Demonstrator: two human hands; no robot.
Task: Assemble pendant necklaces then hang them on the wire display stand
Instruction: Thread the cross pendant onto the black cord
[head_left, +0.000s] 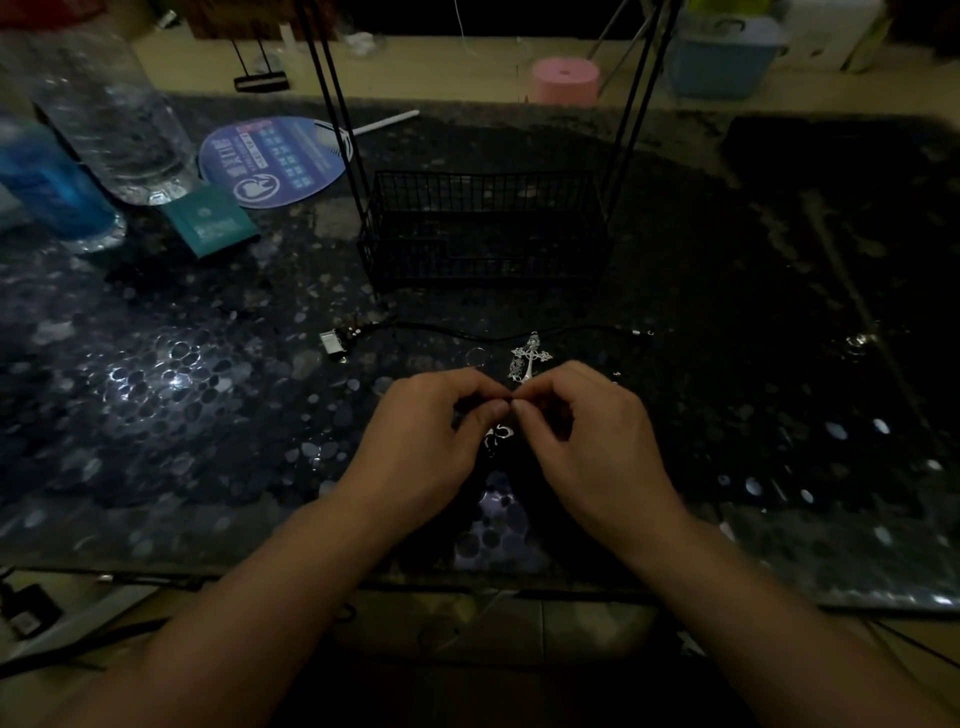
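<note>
Fingers of the left hand (434, 415) and right hand (582, 415) meet tip to tip, pinching something tiny between them (too dim to tell what); a small silver pendant (497, 434) dangles just below. Another cross pendant (530, 358) lies near the black cord (467, 332) on the table (208, 389). These bits look light, slippery and easily bent, so I'd grip the loop, not the filigree.

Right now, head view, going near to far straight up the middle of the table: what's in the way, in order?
Left hand and right hand pinching something small together → silver cross pendant → black cord lying across the table → black wire basket at the base of the wire stand → pink cylinder at the far edge.
</note>
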